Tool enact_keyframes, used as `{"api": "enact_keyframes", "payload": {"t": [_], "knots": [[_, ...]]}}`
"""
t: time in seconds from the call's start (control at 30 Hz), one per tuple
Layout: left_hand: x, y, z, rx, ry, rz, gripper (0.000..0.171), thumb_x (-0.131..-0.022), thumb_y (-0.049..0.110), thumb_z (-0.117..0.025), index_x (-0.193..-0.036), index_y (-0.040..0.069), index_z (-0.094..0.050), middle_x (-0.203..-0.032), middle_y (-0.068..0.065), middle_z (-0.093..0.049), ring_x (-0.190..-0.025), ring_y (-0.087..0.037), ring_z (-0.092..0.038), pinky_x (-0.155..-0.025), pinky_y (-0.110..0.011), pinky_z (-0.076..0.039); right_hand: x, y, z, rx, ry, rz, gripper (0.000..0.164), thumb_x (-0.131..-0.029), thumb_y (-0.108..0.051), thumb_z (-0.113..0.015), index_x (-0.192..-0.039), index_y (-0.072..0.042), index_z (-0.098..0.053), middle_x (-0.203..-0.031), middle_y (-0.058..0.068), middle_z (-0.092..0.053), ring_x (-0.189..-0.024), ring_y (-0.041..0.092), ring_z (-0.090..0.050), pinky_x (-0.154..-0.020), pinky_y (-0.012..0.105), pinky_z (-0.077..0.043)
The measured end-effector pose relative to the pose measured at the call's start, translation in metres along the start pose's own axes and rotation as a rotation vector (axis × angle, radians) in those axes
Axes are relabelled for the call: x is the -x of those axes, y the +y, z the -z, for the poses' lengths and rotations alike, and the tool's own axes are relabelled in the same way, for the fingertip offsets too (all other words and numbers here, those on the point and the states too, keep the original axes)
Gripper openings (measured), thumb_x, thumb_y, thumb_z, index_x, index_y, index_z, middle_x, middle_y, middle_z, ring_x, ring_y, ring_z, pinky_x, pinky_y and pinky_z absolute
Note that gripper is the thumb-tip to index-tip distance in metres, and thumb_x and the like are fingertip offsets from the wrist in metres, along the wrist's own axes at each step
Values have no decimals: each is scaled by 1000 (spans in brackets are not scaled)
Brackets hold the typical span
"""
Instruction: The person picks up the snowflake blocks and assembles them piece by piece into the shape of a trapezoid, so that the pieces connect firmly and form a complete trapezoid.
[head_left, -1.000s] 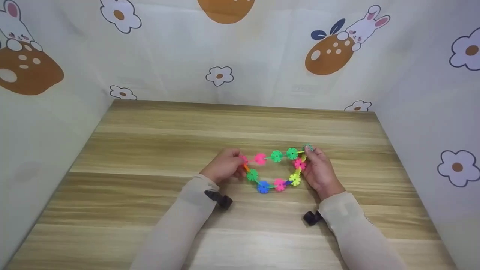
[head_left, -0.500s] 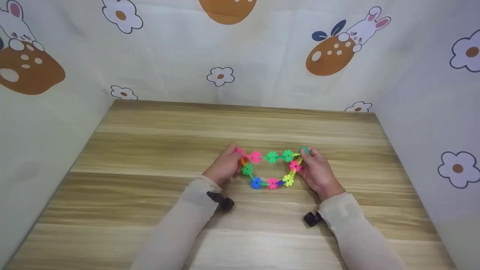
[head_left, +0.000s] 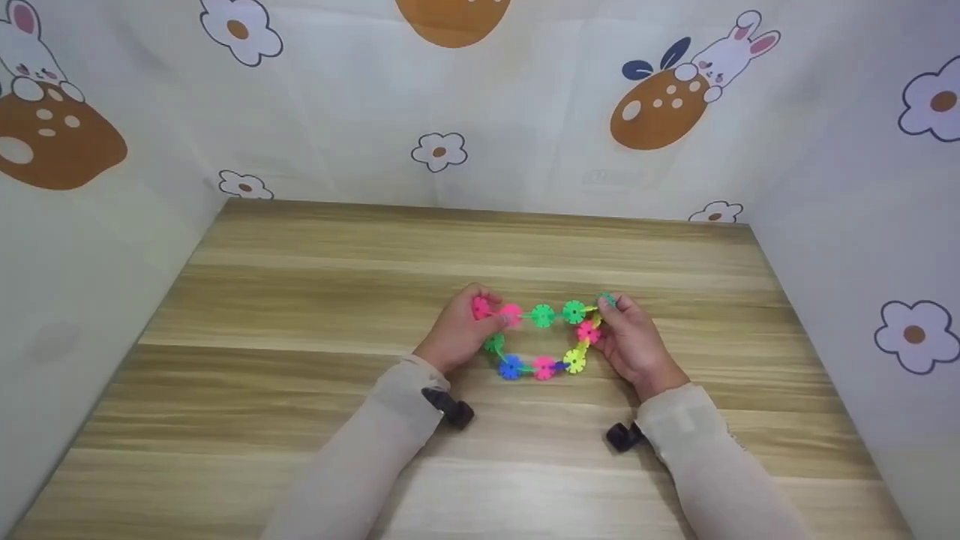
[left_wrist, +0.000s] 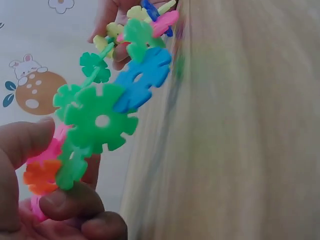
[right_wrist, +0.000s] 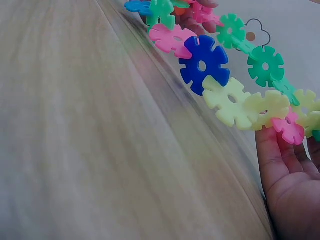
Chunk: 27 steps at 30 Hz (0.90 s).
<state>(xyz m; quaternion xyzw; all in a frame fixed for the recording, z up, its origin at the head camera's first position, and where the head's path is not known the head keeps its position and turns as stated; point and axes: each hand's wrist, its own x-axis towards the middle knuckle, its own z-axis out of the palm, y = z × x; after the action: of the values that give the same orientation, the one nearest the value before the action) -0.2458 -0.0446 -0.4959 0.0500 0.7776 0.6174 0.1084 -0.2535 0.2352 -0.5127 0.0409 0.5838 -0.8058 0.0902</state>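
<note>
Notched plastic snowflake discs in pink, green, blue, yellow and orange are slotted together into a closed ring point(head_left: 542, 316), held up over the table. At the ring's left end, my left hand point(head_left: 461, 330) pinches the pink discs between thumb and fingers; an orange disc point(left_wrist: 42, 176) and a green disc point(left_wrist: 102, 121) show beside the fingers in the left wrist view. My right hand point(head_left: 636, 341) grips the opposite end, its thumb on a green disc at the corner. In the right wrist view a pink disc point(right_wrist: 289, 128) and pale yellow discs point(right_wrist: 230, 102) lie against its fingertips.
A wood-grain table point(head_left: 300, 300) lies beneath both hands. Pale curtains point(head_left: 337, 112) printed with rabbits and flowers enclose its back and sides. A black wrist camera point(head_left: 454, 411) sits on the left cuff and another black camera point(head_left: 622, 436) on the right.
My left hand has moved slightly up and right, and its thumb now reaches across to the second pink disc. The ring has shifted a little left; the right hand barely moved.
</note>
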Motion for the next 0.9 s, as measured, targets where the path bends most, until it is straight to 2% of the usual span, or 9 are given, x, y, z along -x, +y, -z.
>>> {"api": "enact_keyframes", "payload": {"t": [0.2, 0.33, 0.53, 0.63, 0.73, 0.83, 0.9], "knots": [[0, 1, -1, 2, 19, 4, 22, -99, 16, -70, -116, 9, -58, -92, -4, -55, -76, -14, -51, -66, -27, -46, 0, 0, 0, 2, -12, 2, 15, -114, -19, -45, -108, -7, -50, -94, 4, -65, -82, 13, -67, -70, 27, -59], [1, 2, 0, 2, 13, -18, 16, -102, 15, -65, -112, 8, -55, -81, -1, -49, -68, -13, -46, -61, -26, -41, 0, 1, 0, -10, -17, 7, 15, -114, -19, -45, -107, -8, -51, -94, 4, -66, -82, 14, -68, -70, 28, -59], [2, 6, 0, -15, 8, -15, 15, -102, 18, -63, -111, 9, -54, -84, -2, -49, -69, -13, -48, -62, -27, -43, 1, 0, 0, 9, -11, 11, 16, -114, -20, -45, -106, -7, -51, -95, 3, -66, -83, 13, -67, -71, 28, -59], [3, 6, 0, 6, 32, -5, 15, -101, 19, -65, -108, 10, -54, -85, -1, -49, -71, -14, -47, -64, -28, -43, 0, 0, -1, 31, -9, 8, 17, -114, -21, -45, -110, -6, -51, -96, 3, -65, -84, 13, -67, -73, 28, -59], [4, 4, 2, 23, 84, 19, 17, -101, 20, -66, -105, 8, -55, -84, -2, -50, -73, -15, -47, -66, -28, -42, 1, -4, -3, 106, 13, -13, 26, -114, -23, -45, -128, -1, -51, -115, 10, -67, -98, 16, -70, -86, 29, -61], [6, 3, 6, 11, 132, 77, 18, -103, 23, -64, -107, 6, -59, -90, -3, -55, -75, -16, -51, -67, -28, -46, 4, -11, -5, 229, 58, -27, 45, -113, -22, -49, -149, 4, -43, -141, 21, -58, -118, 22, -66, -100, 30, -57], [9, 2, 8, -24, 139, 117, 18, -104, 23, -61, -108, 6, -60, -90, -6, -61, -73, -17, -56, -64, -28, -48, 6, -16, -6, 346, 89, -26, 55, -110, -21, -53, -155, 6, -38, -148, 26, -52, -124, 25, -63, -102, 28, -56]]}}
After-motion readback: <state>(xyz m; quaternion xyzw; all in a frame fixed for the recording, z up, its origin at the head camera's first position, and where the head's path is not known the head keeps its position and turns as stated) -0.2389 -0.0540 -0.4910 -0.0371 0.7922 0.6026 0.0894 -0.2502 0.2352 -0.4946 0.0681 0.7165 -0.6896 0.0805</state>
